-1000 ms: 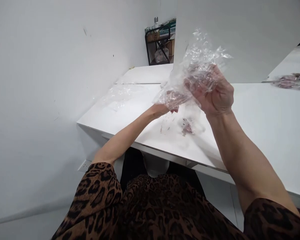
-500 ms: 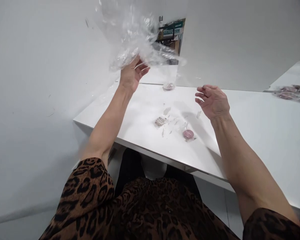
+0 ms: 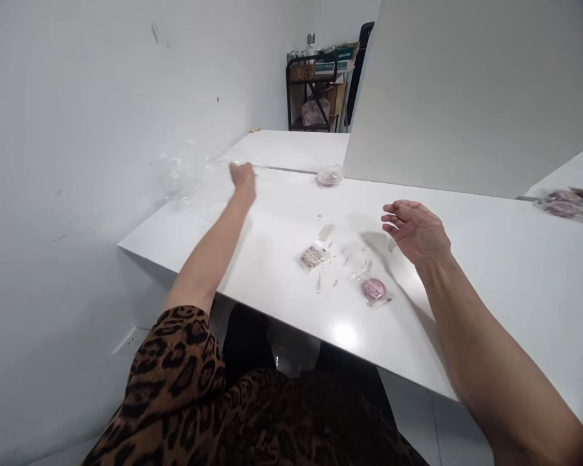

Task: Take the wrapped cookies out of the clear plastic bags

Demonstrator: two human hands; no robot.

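Note:
My left hand (image 3: 243, 183) is over the far left part of the table, slightly blurred. Its fingers look curled on a crumpled clear plastic bag (image 3: 182, 173), which spreads leftward against the wall. My right hand (image 3: 414, 226) hovers above the table with its fingers apart and nothing in them. In front of it, a pink round piece in a clear wrapper (image 3: 374, 289) lies on the white table (image 3: 272, 272). To the left of that lies a small clear packet with a pale, grainy square piece (image 3: 313, 257).
Another wrapped pinkish piece (image 3: 330, 175) lies at the foot of a large pale upright panel (image 3: 457, 97). Several wrapped pieces (image 3: 571, 204) are at the far right. Small scraps or marks dot the table's middle. A white wall (image 3: 78, 162) borders the left; a dark shelf (image 3: 311, 77) stands behind.
My left hand has come down and left with the plastic bag, from raised in front of the shelf to near the table and wall. My right hand stays open in nearly the same pose.

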